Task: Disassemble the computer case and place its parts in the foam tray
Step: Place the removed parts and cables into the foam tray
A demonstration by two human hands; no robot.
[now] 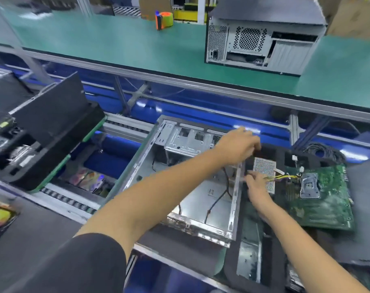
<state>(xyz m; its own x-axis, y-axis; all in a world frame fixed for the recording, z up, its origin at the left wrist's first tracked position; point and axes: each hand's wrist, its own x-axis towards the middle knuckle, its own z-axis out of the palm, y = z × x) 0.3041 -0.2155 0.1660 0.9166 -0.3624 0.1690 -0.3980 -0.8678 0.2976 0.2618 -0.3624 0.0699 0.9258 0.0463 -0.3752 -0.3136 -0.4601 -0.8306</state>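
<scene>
Here, with the computer case (192,182) beside the foam tray's (232,269) left edge, the left hand (238,144) curls over the case's rim while the right hand (257,183) pinches the power supply (264,172), best lowered squarely, cables clear.

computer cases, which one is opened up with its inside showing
The bare metal case under the hands, lying open on the near line. The other case stands closed on the green bench behind.

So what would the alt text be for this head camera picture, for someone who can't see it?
Two bare hands work at the right edge of an open, emptied metal computer case: the left hand reaches over it, the right hand beside a perforated power supply. A green motherboard lies right.
</scene>
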